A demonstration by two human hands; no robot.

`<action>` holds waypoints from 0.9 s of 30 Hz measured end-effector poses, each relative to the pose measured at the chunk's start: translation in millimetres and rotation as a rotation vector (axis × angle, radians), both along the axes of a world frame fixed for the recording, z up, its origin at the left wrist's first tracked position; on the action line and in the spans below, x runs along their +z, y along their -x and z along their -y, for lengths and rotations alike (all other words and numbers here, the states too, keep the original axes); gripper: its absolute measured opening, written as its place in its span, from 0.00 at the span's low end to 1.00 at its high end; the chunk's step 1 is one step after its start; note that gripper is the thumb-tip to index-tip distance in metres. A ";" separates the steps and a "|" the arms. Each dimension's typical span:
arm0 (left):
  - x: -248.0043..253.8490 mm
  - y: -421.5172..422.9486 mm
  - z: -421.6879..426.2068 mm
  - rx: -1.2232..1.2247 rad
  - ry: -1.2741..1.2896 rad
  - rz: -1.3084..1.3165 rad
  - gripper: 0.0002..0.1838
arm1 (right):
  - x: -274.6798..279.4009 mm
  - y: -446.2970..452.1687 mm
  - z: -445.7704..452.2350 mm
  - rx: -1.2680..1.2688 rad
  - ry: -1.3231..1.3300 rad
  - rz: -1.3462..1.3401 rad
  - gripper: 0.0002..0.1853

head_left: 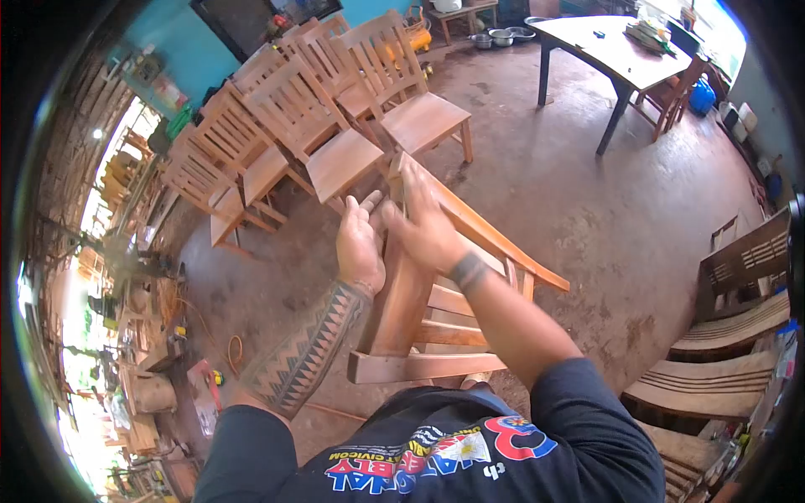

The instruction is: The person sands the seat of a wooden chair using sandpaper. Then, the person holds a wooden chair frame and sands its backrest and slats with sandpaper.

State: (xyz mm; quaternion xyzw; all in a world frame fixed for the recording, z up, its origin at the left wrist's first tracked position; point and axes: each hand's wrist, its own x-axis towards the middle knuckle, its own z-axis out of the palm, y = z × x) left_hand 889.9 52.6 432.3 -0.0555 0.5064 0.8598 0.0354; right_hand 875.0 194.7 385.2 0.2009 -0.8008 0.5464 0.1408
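Note:
A wooden chair (402, 303) stands tilted just in front of me, its slatted back toward my body and its legs pointing off to the right. My right hand (423, 225) is stretched out with its fingers extended toward the far end of the chair's seat. Beside it, at the seat's left edge, my left hand (361, 243) has its palm turned partly up and its fingers apart. The two hands nearly meet; whether they touch each other is hard to make out. I see nothing held in either one.
Several similar wooden chairs (344, 159) stand grouped ahead to the left. A table (579, 40) with things on it is at the far right. Curved slatted wooden seats (713, 386) line the near right side. Tools and wood pieces (151, 394) crowd the left wall.

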 end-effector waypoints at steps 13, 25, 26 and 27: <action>-17.1 8.8 -15.6 -0.105 0.098 0.026 0.27 | -6.2 -17.4 -15.1 -0.086 0.111 0.194 0.53; -3.6 -15.9 -18.7 -0.361 0.309 0.063 0.29 | -27.7 -260.1 43.5 -0.081 -0.077 0.080 0.72; -6.6 -13.8 -17.8 -0.371 0.283 0.058 0.29 | -30.9 -267.6 51.1 -0.086 -0.091 0.103 0.72; -9.6 -12.5 -18.9 -0.383 0.254 0.052 0.29 | -25.9 -254.2 46.7 -0.119 -0.078 0.062 0.71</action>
